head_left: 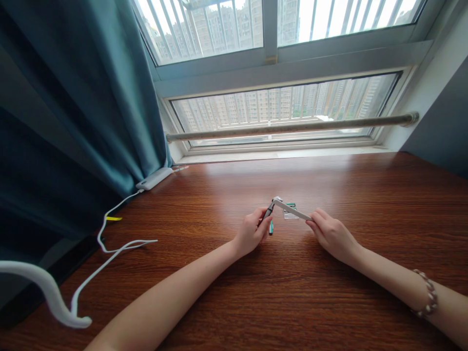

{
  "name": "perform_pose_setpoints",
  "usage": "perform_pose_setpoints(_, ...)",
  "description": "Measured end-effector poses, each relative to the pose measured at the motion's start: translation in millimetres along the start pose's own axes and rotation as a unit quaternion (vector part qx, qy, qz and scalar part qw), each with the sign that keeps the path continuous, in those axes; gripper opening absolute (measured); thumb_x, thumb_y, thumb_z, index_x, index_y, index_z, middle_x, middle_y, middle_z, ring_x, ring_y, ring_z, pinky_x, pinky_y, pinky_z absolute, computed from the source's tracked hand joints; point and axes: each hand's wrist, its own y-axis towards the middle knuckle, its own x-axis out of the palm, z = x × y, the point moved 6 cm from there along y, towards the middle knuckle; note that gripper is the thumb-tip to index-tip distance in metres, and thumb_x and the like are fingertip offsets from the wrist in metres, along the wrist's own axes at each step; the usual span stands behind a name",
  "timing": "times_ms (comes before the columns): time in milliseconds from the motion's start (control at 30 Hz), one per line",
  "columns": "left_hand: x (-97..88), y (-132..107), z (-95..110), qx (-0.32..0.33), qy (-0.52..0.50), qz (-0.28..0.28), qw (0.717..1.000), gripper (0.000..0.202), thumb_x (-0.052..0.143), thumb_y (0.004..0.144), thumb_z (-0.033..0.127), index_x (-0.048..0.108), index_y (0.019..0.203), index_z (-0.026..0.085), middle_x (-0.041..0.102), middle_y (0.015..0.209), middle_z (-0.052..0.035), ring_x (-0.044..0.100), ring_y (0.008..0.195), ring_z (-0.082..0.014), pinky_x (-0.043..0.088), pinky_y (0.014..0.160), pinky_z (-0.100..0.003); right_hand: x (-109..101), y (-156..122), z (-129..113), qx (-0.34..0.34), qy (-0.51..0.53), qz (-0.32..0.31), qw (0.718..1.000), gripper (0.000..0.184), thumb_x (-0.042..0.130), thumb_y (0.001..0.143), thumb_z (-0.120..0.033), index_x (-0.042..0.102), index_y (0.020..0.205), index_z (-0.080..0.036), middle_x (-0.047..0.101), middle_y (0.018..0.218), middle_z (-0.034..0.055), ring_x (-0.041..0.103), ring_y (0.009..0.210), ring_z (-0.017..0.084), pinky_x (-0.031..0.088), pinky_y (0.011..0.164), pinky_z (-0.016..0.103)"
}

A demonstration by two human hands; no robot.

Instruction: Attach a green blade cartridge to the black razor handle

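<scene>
My left hand (252, 231) is curled round the dark end of a slim tool (268, 210) above the wooden table (292, 292). My right hand (331, 234) pinches the far end of a thin white bar (292, 210) that meets the dark piece at a joint, so the two form a shallow angle. A small green-tipped piece (271, 227) lies on the table just beside my left fingers. Behind the white bar lies a small clear packet with green print (291, 209).
A white cable (120, 246) loops across the table's left side from a white power strip (153, 179) by the teal curtain (73, 112). A metal rail (292, 127) runs along the window behind the table. A beaded bracelet (427, 295) is on my right wrist.
</scene>
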Motion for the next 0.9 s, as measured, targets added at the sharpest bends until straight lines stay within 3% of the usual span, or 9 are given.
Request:
perform_pose_setpoints(167, 2.1, 0.7, -0.6, -0.002, -0.015, -0.002, 1.000, 0.022, 0.038, 0.085, 0.035, 0.046, 0.097, 0.019, 0.040, 0.050, 0.0083, 0.036, 0.031, -0.0031, 0.026, 0.033, -0.016, -3.8, -0.7, 1.0, 0.013, 0.018, 0.037, 0.999, 0.022, 0.028, 0.091, -0.027, 0.042, 0.075, -0.020, 0.045, 0.073, 0.0025, 0.046, 0.061, 0.014, 0.035, 0.058, 0.025)
perform_pose_setpoints(300, 2.7, 0.7, -2.0, -0.008, -0.028, -0.012, 1.000, 0.023, 0.038, 0.085, 0.037, 0.044, 0.097, 0.018, 0.041, 0.050, 0.0082, 0.038, 0.030, -0.0036, 0.026, 0.031, -0.015, -1.7, 0.0, 2.0, 0.007, 0.037, 0.030, 0.999, 0.023, 0.029, 0.090, -0.028, 0.042, 0.074, -0.020, 0.045, 0.073, 0.0027, 0.046, 0.061, 0.014, 0.034, 0.058, 0.026)
perform_pose_setpoints(467, 1.8, 1.1, -6.6, -0.007, -0.045, -0.013, 0.999, 0.025, 0.035, 0.086, 0.039, 0.042, 0.098, 0.018, 0.042, 0.052, 0.0080, 0.039, 0.031, -0.0041, 0.026, 0.030, -0.014, -4.8, 0.7, 12.1, 0.054, 0.103, 0.066, 0.991, 0.027, 0.029, 0.090, -0.029, 0.044, 0.070, -0.019, 0.044, 0.060, 0.0001, 0.044, 0.055, 0.014, 0.033, 0.054, 0.025)
perform_pose_setpoints(633, 3.6, 1.8, -7.2, 0.021, -0.041, -0.027, 0.999, 0.024, 0.034, 0.087, 0.038, 0.041, 0.098, 0.018, 0.042, 0.054, 0.0076, 0.036, 0.033, -0.0033, 0.026, 0.032, -0.015, 1.6, 0.8, 7.1, 0.026, 0.149, 0.006, 0.988, 0.029, 0.027, 0.091, -0.032, 0.049, 0.080, -0.017, 0.045, 0.058, -0.0008, 0.044, 0.052, 0.013, 0.033, 0.053, 0.025)
perform_pose_setpoints(767, 2.0, 1.5, -5.6, 0.030, -0.010, -0.020, 0.999, 0.022, 0.033, 0.087, 0.036, 0.042, 0.096, 0.018, 0.042, 0.056, 0.0067, 0.036, 0.037, -0.0039, 0.027, 0.037, -0.016, -1.3, 0.6, 7.6, 0.041, 0.155, 0.021, 0.987, 0.030, 0.026, 0.091, -0.032, 0.049, 0.079, -0.017, 0.042, 0.053, -0.0026, 0.041, 0.047, 0.012, 0.032, 0.051, 0.024)
perform_pose_setpoints(900, 0.4, 1.1, -3.0, 0.039, 0.007, -0.015, 0.999, 0.022, 0.033, 0.087, 0.035, 0.043, 0.095, 0.017, 0.041, 0.057, 0.0057, 0.038, 0.044, -0.0057, 0.030, 0.043, -0.018, -2.6, 0.6, 0.7, 0.002, 0.176, 0.004, 0.984, 0.029, 0.026, 0.091, -0.031, 0.049, 0.081, -0.017, 0.042, 0.054, -0.0027, 0.042, 0.047, 0.012, 0.032, 0.051, 0.024)
